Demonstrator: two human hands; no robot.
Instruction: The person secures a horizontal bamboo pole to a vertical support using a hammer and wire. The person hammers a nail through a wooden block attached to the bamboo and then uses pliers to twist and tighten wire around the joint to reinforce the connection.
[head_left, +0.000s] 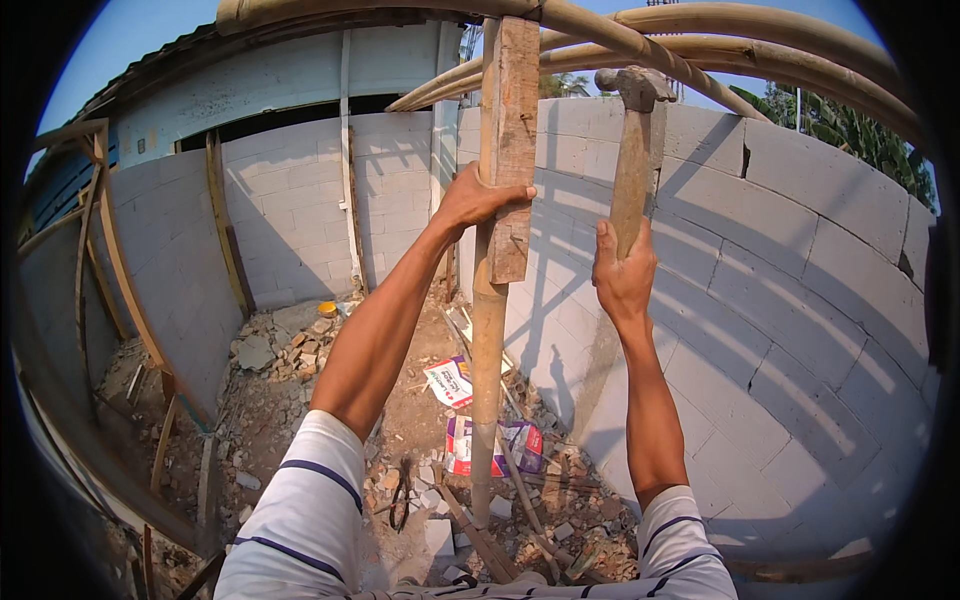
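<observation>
My left hand (478, 200) is closed around an upright bamboo pole (487, 370) and the short wooden board (515, 130) lying along its upper part, thumb across the board's face. Nails show in the board. To the right, my right hand (624, 275) grips a hammer (632, 165) by its wooden handle. The hammer stands upright, its metal head raised near the level of the board's upper half and apart from it. Above, the board's top reaches a horizontal bamboo pole (600, 35).
Grey block walls (800, 290) enclose the space on the right and behind. More bamboo poles (780, 60) cross overhead at right. Rubble (285, 340), empty-looking printed sacks (495, 447) and loose sticks (520, 480) litter the ground. Timber props (130, 270) lean at the left.
</observation>
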